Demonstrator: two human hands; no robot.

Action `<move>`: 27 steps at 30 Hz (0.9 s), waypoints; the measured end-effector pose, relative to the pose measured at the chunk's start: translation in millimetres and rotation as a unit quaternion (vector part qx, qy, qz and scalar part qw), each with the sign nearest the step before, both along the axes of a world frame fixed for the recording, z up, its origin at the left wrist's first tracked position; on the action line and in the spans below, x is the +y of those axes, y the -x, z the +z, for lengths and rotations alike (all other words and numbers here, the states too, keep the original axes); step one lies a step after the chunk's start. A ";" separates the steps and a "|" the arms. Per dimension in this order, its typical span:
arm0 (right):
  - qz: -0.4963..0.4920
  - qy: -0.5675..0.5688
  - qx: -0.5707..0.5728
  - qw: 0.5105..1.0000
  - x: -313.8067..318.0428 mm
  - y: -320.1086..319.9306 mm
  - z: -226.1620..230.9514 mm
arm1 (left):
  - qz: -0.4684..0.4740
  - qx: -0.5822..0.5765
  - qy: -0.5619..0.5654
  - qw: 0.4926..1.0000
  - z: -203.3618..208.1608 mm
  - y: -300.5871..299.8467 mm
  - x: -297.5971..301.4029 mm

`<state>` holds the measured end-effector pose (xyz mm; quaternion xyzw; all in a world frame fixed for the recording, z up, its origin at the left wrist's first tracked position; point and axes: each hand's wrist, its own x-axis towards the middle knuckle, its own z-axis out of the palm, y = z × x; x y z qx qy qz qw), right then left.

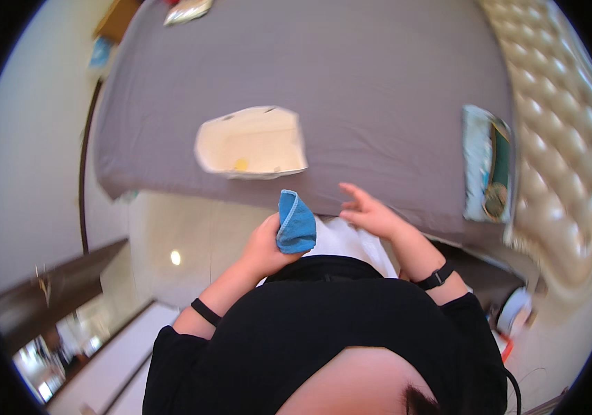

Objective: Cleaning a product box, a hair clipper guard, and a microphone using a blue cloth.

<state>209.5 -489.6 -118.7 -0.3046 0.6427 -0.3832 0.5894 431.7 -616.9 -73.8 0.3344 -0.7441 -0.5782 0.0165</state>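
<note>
A folded blue cloth (296, 225) with a pale stitched edge stands up out of my left hand (265, 247), whose fingers are wrapped round its lower part. My right hand (370, 214) is held near the bed's front edge, fingers apart and nothing in them. Just beyond the cloth, a cream open-topped fabric bin (251, 138) lies on the grey bedsheet (393, 83), with a small yellow spot inside it. Neither hand touches the bin.
A light-blue tray-like case (476, 162) with dark green and round items lies by the tufted headboard (552, 124). At the far left corner of the bed is a pale packet (187, 11). A dark nightstand (479, 273) stands at the right, below the bed edge.
</note>
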 end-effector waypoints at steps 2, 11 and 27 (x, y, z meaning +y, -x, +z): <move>-0.019 0.025 -0.021 0.999 41.9 -1.3 25.3 | -0.071 0.033 -0.028 0.997 2.4 36.2 10.0; -0.345 0.131 -0.052 0.928 202.6 -33.5 71.9 | -0.500 0.107 -0.121 0.851 34.2 184.5 120.9; -0.856 0.201 -0.002 0.476 462.1 -149.9 75.5 | -0.871 0.072 -0.054 0.484 61.8 255.5 470.2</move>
